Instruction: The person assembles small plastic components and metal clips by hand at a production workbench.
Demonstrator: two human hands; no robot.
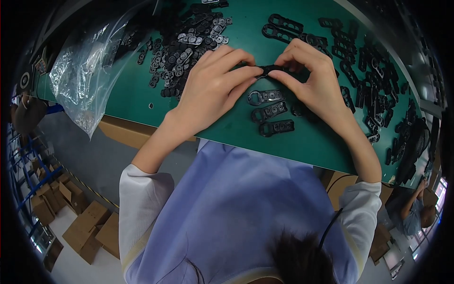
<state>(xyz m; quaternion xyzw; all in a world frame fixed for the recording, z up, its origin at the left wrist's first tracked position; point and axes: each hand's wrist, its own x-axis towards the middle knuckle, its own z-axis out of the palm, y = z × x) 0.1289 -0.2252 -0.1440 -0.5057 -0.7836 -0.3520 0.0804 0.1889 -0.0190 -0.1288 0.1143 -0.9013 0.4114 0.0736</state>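
Note:
Between my two hands is a small black plastic part [268, 70], held just above the green table [217, 125]. My left hand [215, 80] pinches its left end with thumb and fingers. The thumb and bent fingers of my right hand [309, 71] close on its right end. Much of the part is hidden by my fingertips. Below it, nearer to me, black ring-ended plastic pieces [277, 128] lie in a short column. A small round black piece [297, 110] sits to their right, by my right wrist.
A heap of small black parts [182, 57] spreads left of my left hand. Beside it a clear plastic bag [87, 71] hangs over the table edge. Many black ring-ended pieces [347, 49] cover the right side. Cardboard boxes [87, 229] stand on the floor at left; another person [414, 213] is at far right.

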